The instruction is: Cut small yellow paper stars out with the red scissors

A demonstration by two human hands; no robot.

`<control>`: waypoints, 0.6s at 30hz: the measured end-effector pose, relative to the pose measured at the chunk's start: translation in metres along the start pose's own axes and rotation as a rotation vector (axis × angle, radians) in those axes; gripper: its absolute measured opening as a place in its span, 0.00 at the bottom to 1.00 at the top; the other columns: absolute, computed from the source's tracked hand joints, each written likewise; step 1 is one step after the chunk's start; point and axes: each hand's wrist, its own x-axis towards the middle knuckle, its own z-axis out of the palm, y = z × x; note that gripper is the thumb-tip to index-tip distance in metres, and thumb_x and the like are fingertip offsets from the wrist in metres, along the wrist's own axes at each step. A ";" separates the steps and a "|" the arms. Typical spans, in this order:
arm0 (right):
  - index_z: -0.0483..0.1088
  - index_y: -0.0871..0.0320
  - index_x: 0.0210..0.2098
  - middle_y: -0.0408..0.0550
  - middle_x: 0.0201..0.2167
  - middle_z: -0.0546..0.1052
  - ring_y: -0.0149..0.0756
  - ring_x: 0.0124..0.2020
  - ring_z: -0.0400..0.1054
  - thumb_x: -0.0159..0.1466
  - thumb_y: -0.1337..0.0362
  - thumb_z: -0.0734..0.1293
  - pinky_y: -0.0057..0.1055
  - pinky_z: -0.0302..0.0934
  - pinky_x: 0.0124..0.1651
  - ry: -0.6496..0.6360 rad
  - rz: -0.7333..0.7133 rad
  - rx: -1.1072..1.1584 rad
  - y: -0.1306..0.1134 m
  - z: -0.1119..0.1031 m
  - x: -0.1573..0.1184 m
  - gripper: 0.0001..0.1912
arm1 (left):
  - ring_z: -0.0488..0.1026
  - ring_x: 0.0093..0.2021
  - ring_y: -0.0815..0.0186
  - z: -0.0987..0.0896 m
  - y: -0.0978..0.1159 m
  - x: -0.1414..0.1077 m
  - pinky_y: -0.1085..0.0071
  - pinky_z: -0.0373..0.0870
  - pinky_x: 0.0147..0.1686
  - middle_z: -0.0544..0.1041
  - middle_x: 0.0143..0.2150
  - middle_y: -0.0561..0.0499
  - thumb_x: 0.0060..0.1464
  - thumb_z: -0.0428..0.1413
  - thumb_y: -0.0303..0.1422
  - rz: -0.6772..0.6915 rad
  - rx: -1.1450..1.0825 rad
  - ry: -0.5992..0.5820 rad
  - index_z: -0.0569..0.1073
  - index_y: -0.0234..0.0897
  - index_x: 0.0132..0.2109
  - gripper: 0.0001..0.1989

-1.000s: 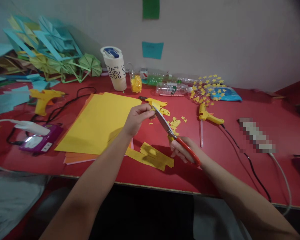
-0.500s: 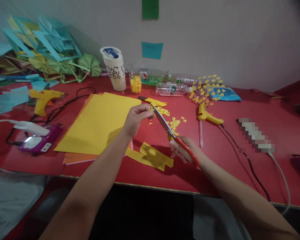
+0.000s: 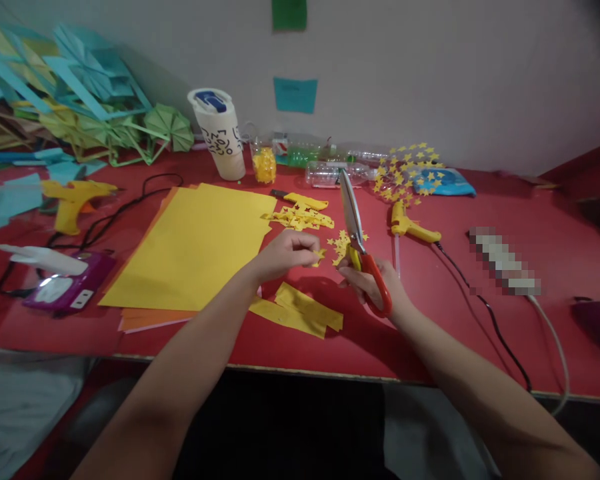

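Between the fingertips of my left hand [image 3: 291,254] is a small yellow paper star [image 3: 320,256]. My right hand [image 3: 373,280] grips red-handled scissors [image 3: 353,207], their blades together and pointing up and away. A bit of yellow paper [image 3: 354,257] also shows at the right fingers. Loose yellow paper stars [image 3: 338,245] lie on the table between the two hands. Behind my left hand are yellow paper scraps with star-shaped cuts [image 3: 300,217] and a yellow utility knife [image 3: 306,201]. Nearer to me lie yellow paper strips [image 3: 300,312].
Yellow sheets [image 3: 195,247] lie stacked on the left, beside a glue gun [image 3: 75,200] and a purple power strip [image 3: 70,283]. At the back stand a white tumbler [image 3: 220,137] and plastic bottles [image 3: 325,173]. Another glue gun [image 3: 413,227], with its cord, lies on the right.
My left hand has drawn down toward me with the star. The scissors have swung more upright and away from the left fingers. The view has shifted slightly.
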 end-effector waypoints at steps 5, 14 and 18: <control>0.68 0.58 0.30 0.35 0.11 0.62 0.30 0.12 0.60 0.48 0.52 0.69 0.24 0.51 0.13 -0.013 0.007 0.001 0.000 0.001 -0.001 0.17 | 0.55 0.23 0.74 0.010 -0.002 0.001 0.72 0.53 0.25 0.59 0.20 0.56 0.45 0.51 0.29 -0.058 0.032 -0.192 0.63 0.35 0.20 0.09; 0.67 0.59 0.26 0.40 0.20 0.69 0.23 0.15 0.53 0.50 0.55 0.68 0.22 0.48 0.15 -0.092 -0.042 -0.123 -0.002 0.000 -0.001 0.13 | 0.55 0.23 0.73 0.025 -0.016 0.005 0.72 0.52 0.25 0.59 0.19 0.56 0.41 0.50 0.28 -0.125 0.145 -0.177 0.63 0.36 0.20 0.05; 0.65 0.58 0.25 0.40 0.20 0.69 0.22 0.13 0.53 0.49 0.57 0.68 0.22 0.48 0.14 -0.111 -0.019 -0.100 -0.002 0.000 -0.001 0.12 | 0.56 0.24 0.72 0.024 -0.017 0.006 0.71 0.53 0.26 0.60 0.20 0.56 0.42 0.49 0.28 -0.111 0.159 -0.118 0.63 0.36 0.21 0.06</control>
